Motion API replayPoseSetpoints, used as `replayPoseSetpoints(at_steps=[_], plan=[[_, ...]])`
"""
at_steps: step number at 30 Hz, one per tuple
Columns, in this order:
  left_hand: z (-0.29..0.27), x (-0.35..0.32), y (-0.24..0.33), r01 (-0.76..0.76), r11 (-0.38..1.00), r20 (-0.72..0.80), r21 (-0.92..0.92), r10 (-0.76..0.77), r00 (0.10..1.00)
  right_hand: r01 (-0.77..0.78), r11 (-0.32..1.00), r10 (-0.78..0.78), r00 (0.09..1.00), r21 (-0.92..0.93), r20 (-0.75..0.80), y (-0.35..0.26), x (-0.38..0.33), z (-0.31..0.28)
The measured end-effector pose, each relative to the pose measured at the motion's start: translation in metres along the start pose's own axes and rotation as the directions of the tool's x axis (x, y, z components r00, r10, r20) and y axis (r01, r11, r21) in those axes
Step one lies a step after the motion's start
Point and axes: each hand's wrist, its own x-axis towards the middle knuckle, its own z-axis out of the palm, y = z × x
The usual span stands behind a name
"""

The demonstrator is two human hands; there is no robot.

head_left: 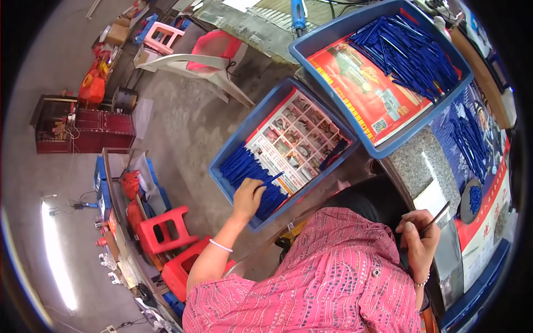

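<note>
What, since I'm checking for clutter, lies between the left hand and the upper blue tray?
In the head view, a blue stick at the left hand, then the printed sheet and rim of the lower tray.

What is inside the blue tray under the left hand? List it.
Blue pen-like sticks, a printed sheet and, at the right end, something dark, unclear. Beneath these, the floor of the tray is hidden. The left hand holds one stick.

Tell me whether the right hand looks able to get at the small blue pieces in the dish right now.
Probably yes: the small blue pieces lie uncovered in the dish, near the right hand, with nothing visibly blocking the way. The thin dark rod it holds may hamper picking, though.
</note>
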Motion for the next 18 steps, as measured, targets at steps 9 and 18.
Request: replayPoseSetpoints(at_steps=[9, 18], plan=[[0.011, -0.033, -0.028, 0.071, 0.968, 0.071, 0.239, -0.090, 0.993, 0.046, 0.943, 0.002, 0.990, -0.330, 0.143, -0.005, -0.002, 0.001], [0.013, -0.040, -0.036, -0.068, 0.802, 0.331, 0.593, -0.165, 0.929, 0.133, 0.916, -0.065, 0.980, -0.379, 0.187, -0.010, 0.008, 0.002]])
